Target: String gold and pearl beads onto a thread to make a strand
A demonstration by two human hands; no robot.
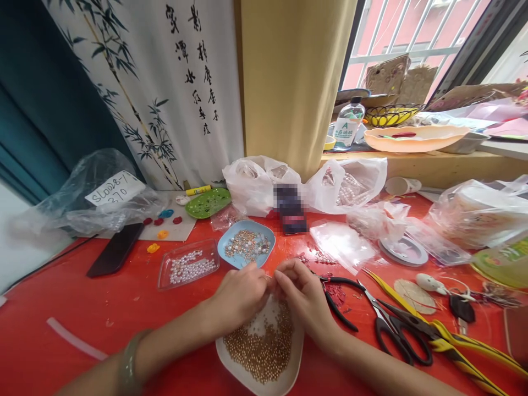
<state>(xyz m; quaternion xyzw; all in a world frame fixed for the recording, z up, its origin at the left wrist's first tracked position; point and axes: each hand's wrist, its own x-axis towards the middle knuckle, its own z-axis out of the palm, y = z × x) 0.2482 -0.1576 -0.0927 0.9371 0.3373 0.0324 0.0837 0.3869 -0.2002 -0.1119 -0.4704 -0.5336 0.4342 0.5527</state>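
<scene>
My left hand (246,290) and my right hand (304,297) meet fingertip to fingertip over a white dish (225,360) of small gold beads (264,352). Both hands are closed in a pinch, and what lies between the fingers is too small to make out. Just beyond them stands a light blue dish (270,247) with gold beads and pearly pieces. A clear plastic tray (163,279) holding white pearl beads (192,268) lies to the left. Black-handled pliers (336,308) rest close to my right hand, partly hidden by it.
Scissors (398,330) and yellow-handled pliers (457,341) lie on the right of the red table (136,313). A dark phone (115,250) is at the left. Plastic bags (251,184), a green dish (208,203) and a grey ring-shaped lid (402,250) line the back.
</scene>
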